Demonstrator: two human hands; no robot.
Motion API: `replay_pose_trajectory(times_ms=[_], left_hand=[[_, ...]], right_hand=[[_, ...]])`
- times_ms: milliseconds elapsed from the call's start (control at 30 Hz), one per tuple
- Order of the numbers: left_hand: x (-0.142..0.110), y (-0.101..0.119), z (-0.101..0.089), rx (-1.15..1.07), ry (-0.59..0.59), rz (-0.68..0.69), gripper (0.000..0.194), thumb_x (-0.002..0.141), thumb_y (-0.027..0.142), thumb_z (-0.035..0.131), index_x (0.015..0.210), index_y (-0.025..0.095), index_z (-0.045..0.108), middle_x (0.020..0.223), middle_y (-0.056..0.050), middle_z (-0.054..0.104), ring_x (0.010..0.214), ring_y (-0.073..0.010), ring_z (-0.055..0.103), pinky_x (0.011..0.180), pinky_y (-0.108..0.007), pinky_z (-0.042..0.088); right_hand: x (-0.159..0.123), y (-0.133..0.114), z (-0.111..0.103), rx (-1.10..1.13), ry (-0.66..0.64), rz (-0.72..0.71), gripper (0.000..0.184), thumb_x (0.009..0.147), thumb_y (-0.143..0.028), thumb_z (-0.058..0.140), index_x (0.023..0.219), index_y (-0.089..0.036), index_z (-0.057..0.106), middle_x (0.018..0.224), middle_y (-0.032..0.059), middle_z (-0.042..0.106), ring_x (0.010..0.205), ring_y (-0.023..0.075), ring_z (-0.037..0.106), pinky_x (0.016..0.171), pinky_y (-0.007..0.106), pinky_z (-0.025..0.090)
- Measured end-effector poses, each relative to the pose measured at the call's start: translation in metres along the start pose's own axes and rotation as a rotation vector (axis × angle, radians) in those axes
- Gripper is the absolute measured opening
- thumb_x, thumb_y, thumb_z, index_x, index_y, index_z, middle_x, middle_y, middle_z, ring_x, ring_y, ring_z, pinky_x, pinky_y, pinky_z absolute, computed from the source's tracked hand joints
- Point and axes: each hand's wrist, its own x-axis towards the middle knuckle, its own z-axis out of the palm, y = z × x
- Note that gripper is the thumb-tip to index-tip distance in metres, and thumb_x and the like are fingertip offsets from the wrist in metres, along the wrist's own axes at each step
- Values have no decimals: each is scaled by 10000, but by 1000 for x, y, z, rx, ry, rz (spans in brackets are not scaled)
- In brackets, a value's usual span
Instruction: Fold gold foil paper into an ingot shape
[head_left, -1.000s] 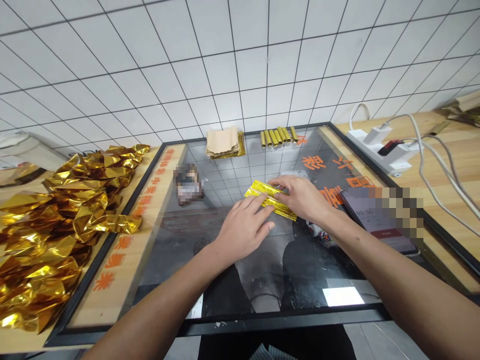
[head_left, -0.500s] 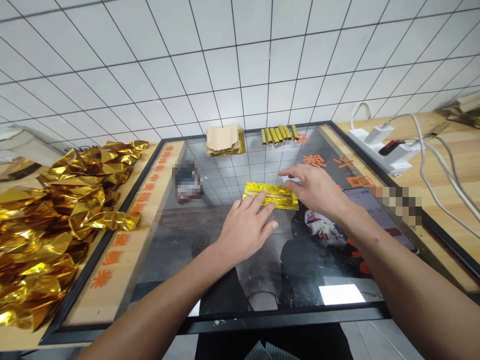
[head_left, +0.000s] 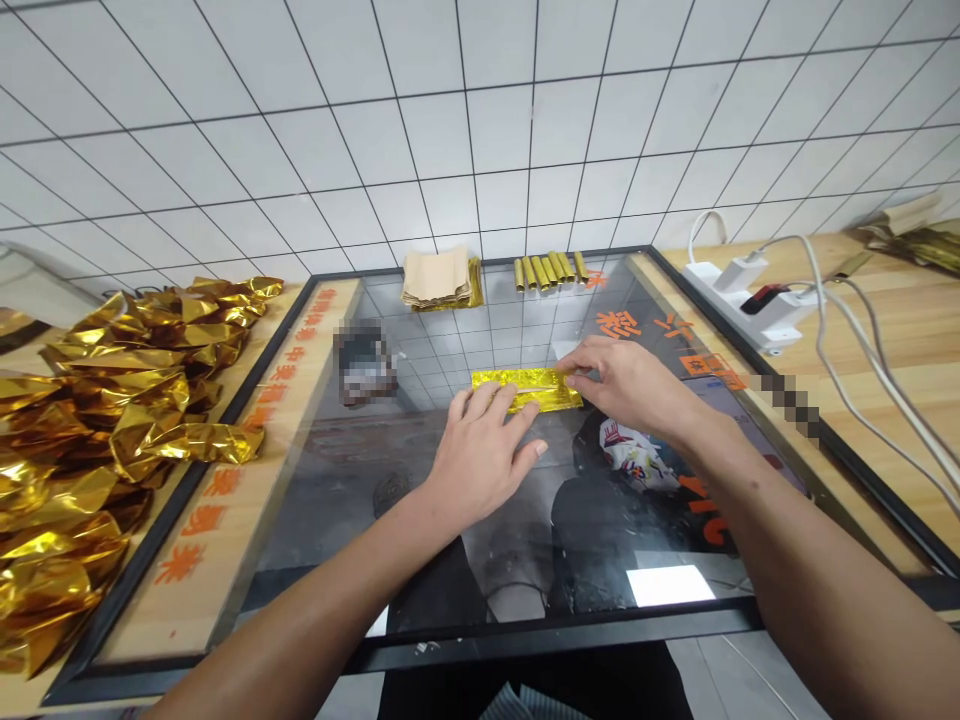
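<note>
A strip of gold foil paper [head_left: 550, 379] with folded long edges lies on the glass panel [head_left: 315, 500], a pale band showing along its middle. My left hand [head_left: 480, 450] is laid flat over its left part, fingers stretched out and pressing it down. At the strip's right end, my right hand [head_left: 626, 385] has thumb and forefinger closed on the upper corner. Its other fingers are curled and partly hidden. Farther back stand a stack of brown-backed gold paper [head_left: 437, 277] and several rolled gold tubes [head_left: 551, 270] in a row.
Crumpled gold foil [head_left: 172, 400] is heaped on the left. To the right are a white power strip [head_left: 742, 305] with plugs and cables, and a phone partly under my right arm. A black frame [head_left: 255, 385] edges the glass; a tiled wall [head_left: 420, 130] rises behind.
My right hand has come down onto the right end of the gold strip, and its fingers have closed there. My left hand still holds the strip flat. The whole view has shifted slightly.
</note>
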Motion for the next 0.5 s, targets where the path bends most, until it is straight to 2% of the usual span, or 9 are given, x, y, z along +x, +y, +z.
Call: replay_pose_trajectory(times_ms=[100, 267, 367, 500], left_hand=[[0, -2, 2, -32, 14, 17, 427, 1107, 484, 520, 1434, 240, 643, 1513, -153, 600, 1510, -393, 441, 1257, -647, 308], [1, -3, 2, -94, -9, -1, 439, 1100, 479, 539, 1458, 237, 618, 1572, -179, 553, 1467, -376, 512, 1187, -594, 423], [0, -6, -1, -111, -8, -13, 446, 1100, 481, 545, 1470, 241, 610, 1656, -170, 503, 1499, -373, 496, 1180, -578, 433], [-2, -11, -5, -106, -31, 1, 430, 1117, 471, 518, 1469, 243, 610, 1633, -131, 560, 1487, -347, 515, 1169, -557, 432]], right_hand=[[-1, -2, 4, -45, -29, -2, 253, 994, -208, 628, 1132, -266, 832, 1142, 59, 781, 1050, 256, 719, 891, 361, 537], [-2, -1, 12, -107, -85, -3, 214, 1003, -195, 635, 1079, -256, 825, 1121, 63, 764, 1020, 242, 719, 843, 331, 527], [-1, 1, 15, -88, -78, 6, 207, 999, -180, 637, 1061, -255, 819, 1127, 57, 758, 1018, 234, 718, 854, 327, 524], [-2, 0, 15, -98, -79, 22, 213, 1010, -187, 625, 1072, -252, 819, 1127, 57, 755, 1015, 236, 717, 843, 329, 520]])
